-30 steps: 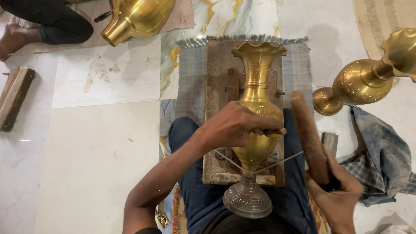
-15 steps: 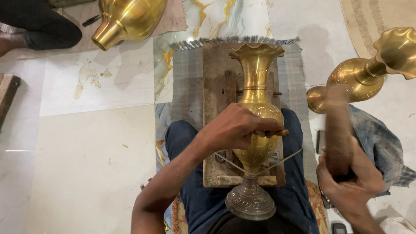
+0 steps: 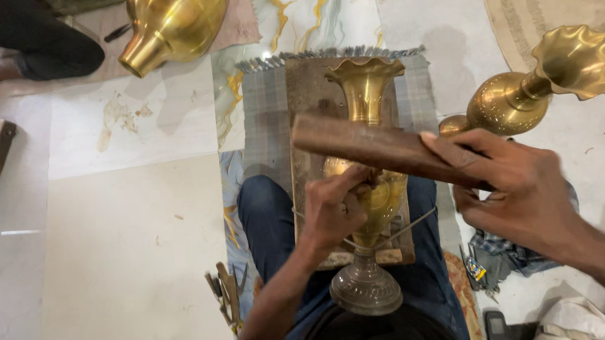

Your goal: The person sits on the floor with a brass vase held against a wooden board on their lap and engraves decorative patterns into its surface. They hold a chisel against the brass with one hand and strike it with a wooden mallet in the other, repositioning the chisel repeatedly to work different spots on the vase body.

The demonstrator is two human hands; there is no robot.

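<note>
The brass vase [image 3: 369, 153] lies on its side along a wooden board [image 3: 309, 100] that rests across the person's lap, with its ruffled mouth toward the board's far end and its dark ribbed foot [image 3: 365, 289] toward the body. A thin wire [image 3: 415, 220] crosses the stem just above the foot.

The left hand [image 3: 333, 210] is closed on the vase's belly, fingers pinched around what looks like a small punch, though the tool itself is too hidden to be sure. The right hand [image 3: 517, 186] grips one end of a brown wooden mallet [image 3: 377, 147], held level above the vase's neck.

To do this well, the left hand should keep the tool square to the curved surface and press the vase firmly into the board so it cannot roll. The blow should be short and come from the wrist, landing flat on the tool head and clear of the left fingers.

Another brass vase [image 3: 539, 85] lies near the right side on the floor, and a large brass pot [image 3: 171, 25] beyond the far-left corner of the grey mat [image 3: 265, 110].
</note>
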